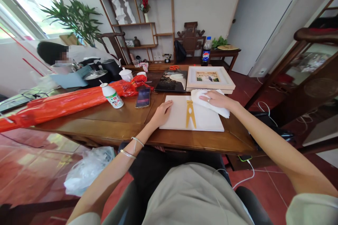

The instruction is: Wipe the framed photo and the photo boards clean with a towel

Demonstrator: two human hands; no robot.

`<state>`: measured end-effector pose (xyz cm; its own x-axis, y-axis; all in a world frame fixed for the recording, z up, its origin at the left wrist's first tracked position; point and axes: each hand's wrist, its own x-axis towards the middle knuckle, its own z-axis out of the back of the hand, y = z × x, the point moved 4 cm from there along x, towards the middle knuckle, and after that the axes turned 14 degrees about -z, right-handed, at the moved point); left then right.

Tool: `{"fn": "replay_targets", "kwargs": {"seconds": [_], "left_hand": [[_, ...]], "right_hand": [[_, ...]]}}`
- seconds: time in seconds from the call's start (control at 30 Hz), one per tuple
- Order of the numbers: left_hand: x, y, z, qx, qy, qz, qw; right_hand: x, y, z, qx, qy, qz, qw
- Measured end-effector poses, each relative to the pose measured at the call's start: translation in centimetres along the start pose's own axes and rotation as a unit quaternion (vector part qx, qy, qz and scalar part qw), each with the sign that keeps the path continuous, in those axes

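A white board with a yellow stand piece on its back lies face down on the wooden table. My left hand rests flat on the board's left edge, fingers stretched out. Pressing down on the board's upper right corner, my right hand covers a white cloth, fingers spread over it.
A framed picture and a dark photo print lie behind the board. A phone, a small white bottle and a long orange plastic bag sit to the left. Another person sits at the far left. A cola bottle stands behind.
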<state>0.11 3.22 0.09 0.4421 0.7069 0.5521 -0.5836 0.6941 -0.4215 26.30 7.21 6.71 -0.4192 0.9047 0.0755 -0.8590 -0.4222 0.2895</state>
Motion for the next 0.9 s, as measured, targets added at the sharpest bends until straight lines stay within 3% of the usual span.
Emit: {"fn": "replay_targets", "kwargs": {"seconds": [0.17, 0.43, 0.53, 0.67, 0.9], "left_hand": [[0.0, 0.0, -0.1, 0.002, 0.000, 0.003, 1.000], [0.0, 0.0, -0.2, 0.004, -0.005, 0.001, 1.000], [0.0, 0.0, -0.2, 0.003, -0.006, -0.003, 1.000], [0.0, 0.0, -0.2, 0.004, -0.006, 0.000, 1.000], [0.0, 0.1, -0.2, 0.000, -0.007, -0.002, 1.000]], "right_hand": [[-1.4, 0.8, 0.0, -0.011, 0.019, 0.014, 1.000], [-11.8, 7.3, 1.2, -0.015, 0.085, 0.053, 0.995], [-13.1, 8.6, 1.4, -0.008, 0.101, 0.049, 0.994], [-9.7, 7.1, 0.7, -0.041, 0.090, 0.040, 0.994], [-0.7, 3.6, -0.7, -0.050, -0.028, -0.007, 0.998]]}}
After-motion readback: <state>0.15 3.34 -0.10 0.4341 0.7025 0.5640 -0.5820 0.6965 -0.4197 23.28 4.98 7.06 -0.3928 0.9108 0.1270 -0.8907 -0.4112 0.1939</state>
